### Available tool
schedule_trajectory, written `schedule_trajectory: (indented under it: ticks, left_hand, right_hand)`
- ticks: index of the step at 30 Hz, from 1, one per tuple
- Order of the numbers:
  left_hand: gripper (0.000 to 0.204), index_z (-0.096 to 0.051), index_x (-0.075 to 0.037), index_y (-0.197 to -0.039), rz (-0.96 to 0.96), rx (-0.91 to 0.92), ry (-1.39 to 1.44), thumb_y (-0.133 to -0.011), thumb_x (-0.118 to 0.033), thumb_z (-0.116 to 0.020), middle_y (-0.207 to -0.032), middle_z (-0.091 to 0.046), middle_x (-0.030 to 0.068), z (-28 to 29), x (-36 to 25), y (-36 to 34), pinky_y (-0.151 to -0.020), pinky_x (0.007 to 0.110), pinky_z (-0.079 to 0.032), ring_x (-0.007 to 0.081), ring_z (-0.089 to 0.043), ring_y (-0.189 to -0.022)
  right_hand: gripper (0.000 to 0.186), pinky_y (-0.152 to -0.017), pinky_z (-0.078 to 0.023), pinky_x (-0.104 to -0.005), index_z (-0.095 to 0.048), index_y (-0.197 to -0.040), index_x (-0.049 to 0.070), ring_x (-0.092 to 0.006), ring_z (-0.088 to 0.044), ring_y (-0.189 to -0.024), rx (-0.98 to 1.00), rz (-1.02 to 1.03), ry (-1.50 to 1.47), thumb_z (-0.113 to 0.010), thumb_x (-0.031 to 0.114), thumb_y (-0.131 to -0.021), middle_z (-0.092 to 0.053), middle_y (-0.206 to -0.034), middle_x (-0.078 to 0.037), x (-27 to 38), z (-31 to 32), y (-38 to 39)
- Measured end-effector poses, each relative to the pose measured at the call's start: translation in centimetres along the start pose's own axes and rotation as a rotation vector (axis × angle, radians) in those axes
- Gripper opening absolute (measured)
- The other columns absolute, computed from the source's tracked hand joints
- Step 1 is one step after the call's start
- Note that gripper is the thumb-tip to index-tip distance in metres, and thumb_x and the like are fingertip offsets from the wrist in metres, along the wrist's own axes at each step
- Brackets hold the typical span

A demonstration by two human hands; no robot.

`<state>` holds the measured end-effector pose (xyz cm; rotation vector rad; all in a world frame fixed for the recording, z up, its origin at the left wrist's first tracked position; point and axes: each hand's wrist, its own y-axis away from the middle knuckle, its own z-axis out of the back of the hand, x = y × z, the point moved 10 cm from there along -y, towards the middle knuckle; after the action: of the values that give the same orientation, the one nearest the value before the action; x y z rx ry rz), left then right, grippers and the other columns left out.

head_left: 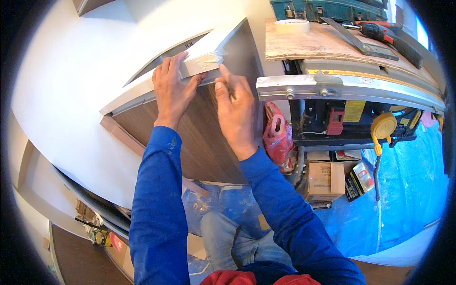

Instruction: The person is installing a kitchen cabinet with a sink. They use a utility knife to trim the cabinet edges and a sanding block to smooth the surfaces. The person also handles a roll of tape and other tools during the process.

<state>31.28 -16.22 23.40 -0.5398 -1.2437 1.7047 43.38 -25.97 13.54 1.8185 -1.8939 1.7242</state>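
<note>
A cabinet with a dark wood-grain front (190, 128) stands before me, its white top edge (142, 95) running up to a corner. Crumpled pale masking tape (210, 60) covers that edge near the corner. My left hand (172, 88) grips the edge just left of the tape, fingers over the top and thumb underneath. At the corner, my right hand (236, 111) has its index finger raised against the end of the tape and its other fingers curled. Anything inside those curled fingers is hidden, and the fingertips are slightly blurred.
To the right stands a table saw with a metal rail (356, 88). A plywood board (304, 42) on it carries a tape roll (292, 26), a cordless drill (387, 35) and a flat metal tool. Below are a red bag (277, 135), a cardboard box (323, 180) and blue sheeting (403, 190).
</note>
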Motion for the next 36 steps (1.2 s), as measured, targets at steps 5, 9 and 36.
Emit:
schedule_trajectory:
  ticks: [5,9,36]
  left_hand:
    - [0.065,-0.066,-0.008,-0.129,-0.020,-0.045,0.007,-0.077,-0.036,-0.093,-0.115,-0.066,0.0100,0.2,0.0,0.2,-0.100,0.046,-0.044,0.0337,-0.059,-0.109]
    - [0.064,-0.066,-0.009,-0.130,-0.032,-0.056,-0.005,-0.078,-0.037,-0.092,-0.115,-0.066,0.0098,0.2,0.1,0.3,-0.100,0.046,-0.044,0.0333,-0.060,-0.109]
    - [0.063,-0.061,-0.013,-0.139,-0.097,0.094,0.046,-0.084,-0.027,-0.088,-0.123,-0.066,0.0100,1.0,-1.6,-1.2,-0.106,0.050,-0.046,0.0336,-0.063,-0.119]
  right_hand:
    - [0.028,-0.050,-0.038,-0.0231,-0.070,-0.128,0.003,-0.0039,-0.045,-0.062,0.046,-0.603,-0.699,-0.069,0.016,-0.103,-0.068,-0.107,-0.005,-4.4,-1.7,0.6]
    - [0.024,-0.049,-0.035,-0.0213,-0.070,-0.122,0.002,-0.0041,-0.043,-0.060,0.038,-0.639,-0.752,-0.070,0.014,-0.100,-0.069,-0.106,-0.006,-4.7,-1.4,-0.2]
    - [0.019,-0.048,-0.038,-0.0226,-0.068,-0.115,0.002,-0.0048,-0.048,-0.060,-0.052,-0.600,-0.759,-0.072,0.010,-0.099,-0.070,-0.099,-0.007,-5.2,-1.8,-0.7]
